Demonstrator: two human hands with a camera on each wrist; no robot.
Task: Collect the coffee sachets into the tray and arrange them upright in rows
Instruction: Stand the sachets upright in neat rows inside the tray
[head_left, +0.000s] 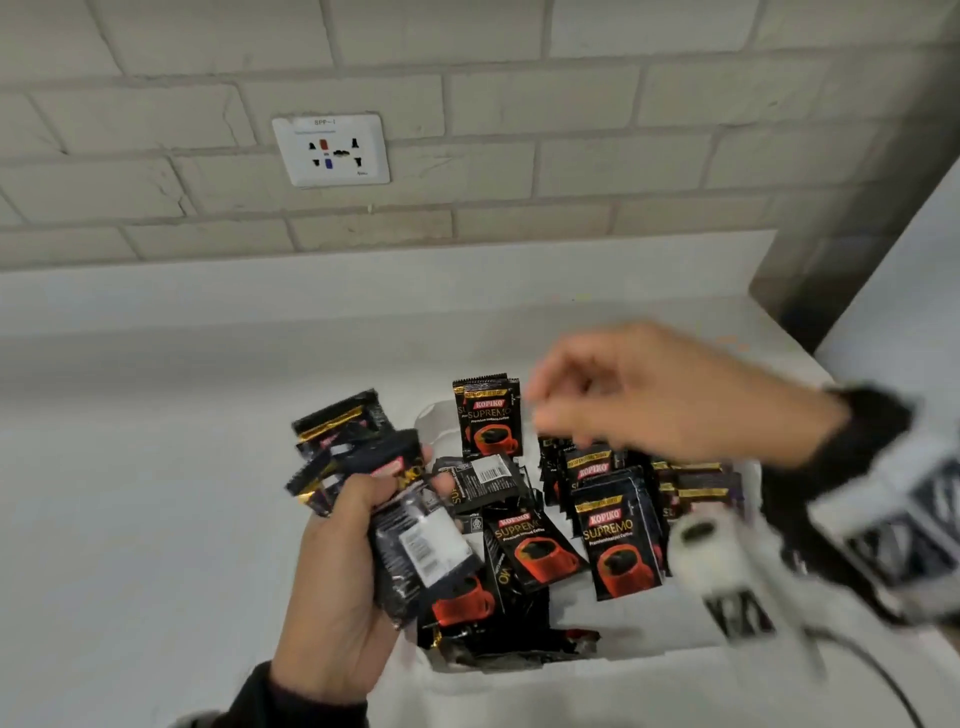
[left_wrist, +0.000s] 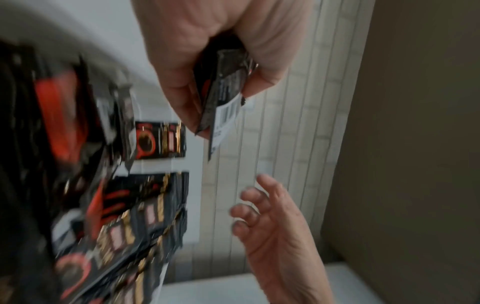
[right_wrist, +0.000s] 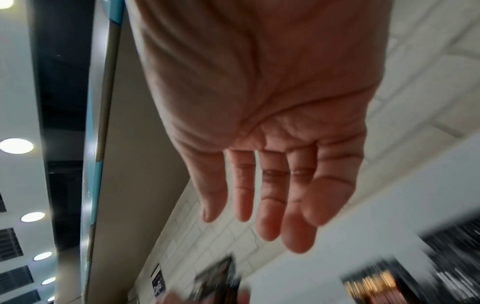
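Observation:
My left hand grips a fanned bunch of black coffee sachets at the left edge of the white tray; the left wrist view shows the bunch of sachets pinched between thumb and fingers. My right hand hovers blurred above the tray with relaxed fingers and holds nothing; in the right wrist view the fingers are straight and empty. Inside the tray, upright sachets stand in rows on the right, one pair of sachets stands at the back, and loose sachets lie tumbled at the left.
The tray sits on a white counter against a brick wall with a socket plate. A dark pillar and a white surface stand at the right. My wrist camera and its cable hang over the tray's right front.

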